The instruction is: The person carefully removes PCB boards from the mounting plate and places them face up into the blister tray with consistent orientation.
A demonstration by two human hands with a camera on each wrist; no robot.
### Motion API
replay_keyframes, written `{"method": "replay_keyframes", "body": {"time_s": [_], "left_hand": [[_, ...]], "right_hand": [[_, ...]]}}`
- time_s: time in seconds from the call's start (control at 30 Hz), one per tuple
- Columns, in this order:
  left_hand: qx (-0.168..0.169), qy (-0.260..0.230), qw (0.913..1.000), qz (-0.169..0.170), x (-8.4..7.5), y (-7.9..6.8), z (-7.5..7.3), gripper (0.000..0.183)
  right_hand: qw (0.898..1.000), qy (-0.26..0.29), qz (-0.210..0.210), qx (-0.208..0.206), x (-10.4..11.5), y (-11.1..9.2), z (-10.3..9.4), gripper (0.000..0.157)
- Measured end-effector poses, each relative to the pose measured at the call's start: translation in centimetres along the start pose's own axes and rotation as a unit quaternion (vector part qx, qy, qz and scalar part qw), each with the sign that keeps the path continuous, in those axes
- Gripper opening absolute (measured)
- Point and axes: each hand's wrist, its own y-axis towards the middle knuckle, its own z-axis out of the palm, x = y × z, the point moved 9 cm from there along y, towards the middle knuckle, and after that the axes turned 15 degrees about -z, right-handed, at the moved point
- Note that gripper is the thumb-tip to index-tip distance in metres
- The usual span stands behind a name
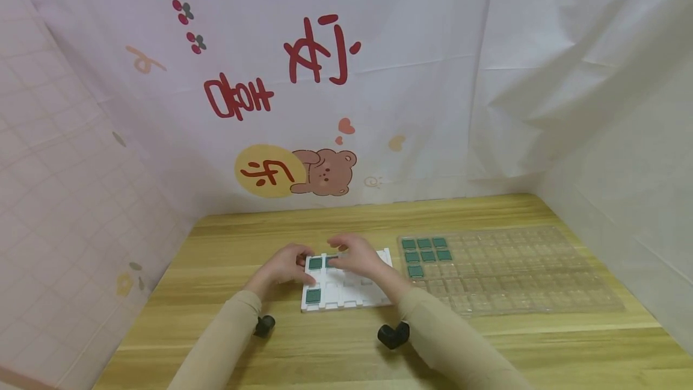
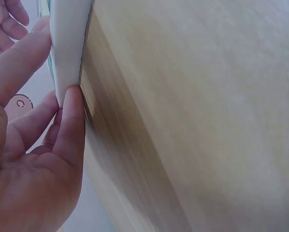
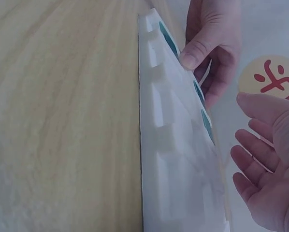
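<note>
A white compartment tray (image 1: 346, 304) lies on the table in the head view. Green square chips sit in its upper-left pocket (image 1: 315, 263) and lower-left pocket (image 1: 313, 296); a third green chip (image 1: 329, 262) is partly covered by my right hand. My left hand (image 1: 284, 265) holds the tray's left edge, its thumb and fingers (image 2: 73, 111) against the white rim (image 2: 69, 48). Above the tray's back part hovers my right hand (image 1: 354, 256), fingers loosely bent. In the right wrist view that hand (image 3: 275, 150) is apart from the tray, with nothing between its fingers.
To the right lies a clear plastic tray (image 1: 520, 269) of many pockets, with several green chips (image 1: 428, 255) at its left end. A patterned cloth (image 1: 411, 77) stands behind the wooden table (image 1: 303, 354). Black wrist devices (image 1: 393, 336) sit under both forearms.
</note>
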Motion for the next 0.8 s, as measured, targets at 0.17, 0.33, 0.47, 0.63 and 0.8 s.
{"method": "replay_keyframes", "body": {"time_s": [0.17,0.33,0.47,0.63,0.8], "left_hand": [[-0.001,0.008,0.9999,0.008,-0.2,-0.1,-0.1,0.061],[-0.002,0.007,1.0,-0.002,0.0,-0.1,-0.1,0.061],[0.001,0.007,1.0,0.004,-0.1,-0.2,-0.1,0.063],[0.006,0.006,0.9999,0.012,-0.2,-0.1,0.0,0.062],[0.007,0.003,0.9999,0.011,-0.1,0.0,0.0,0.061]], "right_hand": [[0.999,-0.041,-0.011,0.017,0.4,0.3,0.3,0.046],[0.995,-0.089,0.001,0.039,0.5,0.6,0.7,0.045],[0.989,-0.14,-0.004,0.055,0.7,0.7,0.9,0.042],[0.972,-0.221,-0.027,0.076,1.0,0.9,1.3,0.037],[0.959,-0.267,-0.03,0.086,1.3,0.9,1.4,0.035]]}}
